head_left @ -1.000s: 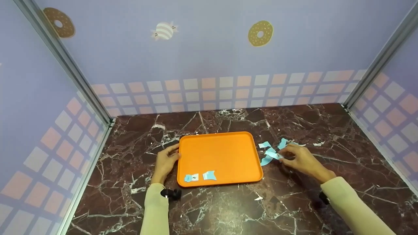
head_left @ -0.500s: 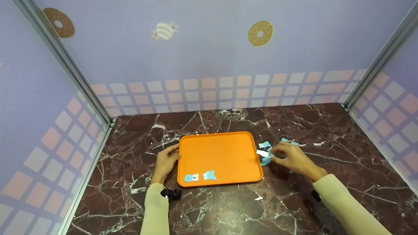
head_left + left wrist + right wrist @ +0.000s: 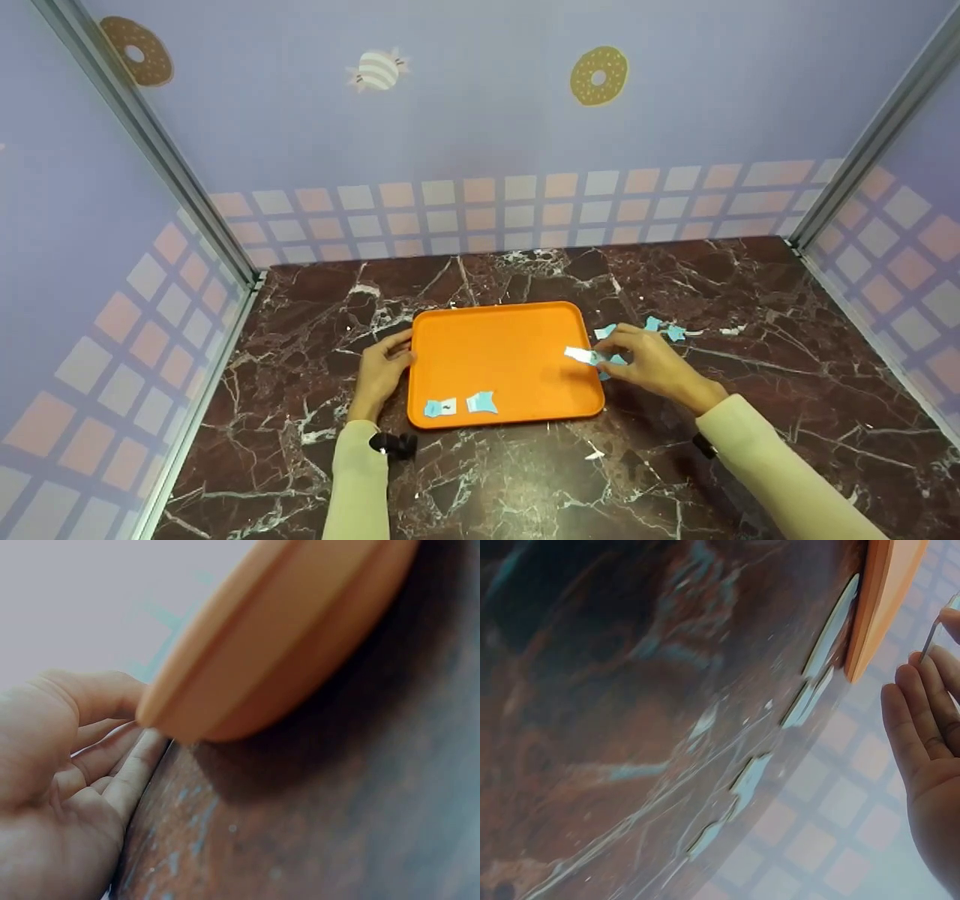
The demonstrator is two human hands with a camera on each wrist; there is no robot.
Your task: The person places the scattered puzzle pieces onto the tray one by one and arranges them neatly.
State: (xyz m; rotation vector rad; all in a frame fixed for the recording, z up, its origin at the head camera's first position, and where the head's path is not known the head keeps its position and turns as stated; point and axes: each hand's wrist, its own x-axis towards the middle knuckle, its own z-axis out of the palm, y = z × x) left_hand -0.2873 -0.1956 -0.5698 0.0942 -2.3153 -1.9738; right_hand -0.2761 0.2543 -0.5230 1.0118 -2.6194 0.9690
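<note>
An orange tray (image 3: 499, 349) lies on the dark marbled table. My left hand (image 3: 381, 371) holds its left rim, thumb at the edge and fingers beside it, as the left wrist view shows too. My right hand (image 3: 651, 366) pinches a flat white and light blue puzzle piece (image 3: 578, 355) between thumb and fingers, over the tray's right rim. Seen from the right wrist, the thin edge of that piece (image 3: 928, 643) stands out from the fingertips. Near the tray's front left corner lie a blue and white piece (image 3: 433, 409) and a blue notched piece (image 3: 482, 403).
Several more blue pieces lie right of the tray, among them a star-like piece (image 3: 676, 332) and a piece at the tray's edge (image 3: 604, 331), partly behind my right hand. A small white scrap (image 3: 594, 455) lies in front. Patterned walls (image 3: 480, 202) border the table.
My right hand has moved left with the pinched piece, from the loose pieces to over the tray's right rim. Left hand and tray have stayed in place.
</note>
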